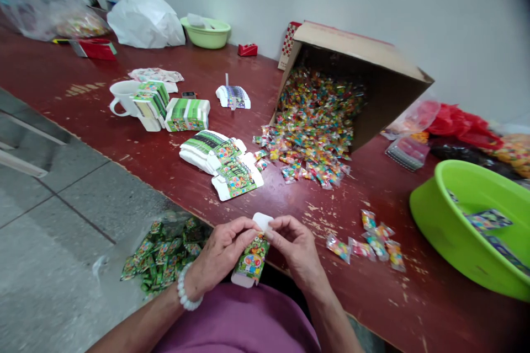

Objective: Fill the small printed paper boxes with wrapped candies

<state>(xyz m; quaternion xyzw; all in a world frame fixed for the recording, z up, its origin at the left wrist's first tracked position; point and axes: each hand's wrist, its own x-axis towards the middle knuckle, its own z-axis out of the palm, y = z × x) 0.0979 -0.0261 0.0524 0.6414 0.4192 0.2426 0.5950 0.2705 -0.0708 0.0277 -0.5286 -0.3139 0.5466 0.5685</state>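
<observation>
A small green printed candy box (253,262) is held upright at the table's front edge, its white end flap (262,220) raised. My left hand (223,248), with a beaded bracelet at the wrist, pinches the box's upper left side. My right hand (296,248) grips the upper right corner by the flap, thumb and forefinger closed. Just beyond my hands lie flat, unfolded green cartons (238,176), fanned out beside a thicker stack (202,149). To the right of my right hand sit several wrapped candy packets (376,240).
A tipped cardboard box (364,49) spills many candy packets (314,121) onto the red table. At the right stands a green basin (447,231). Banded carton bundles (187,115) lean near a white mug (123,98). Green filled packs (165,253) lie in a bag below the edge.
</observation>
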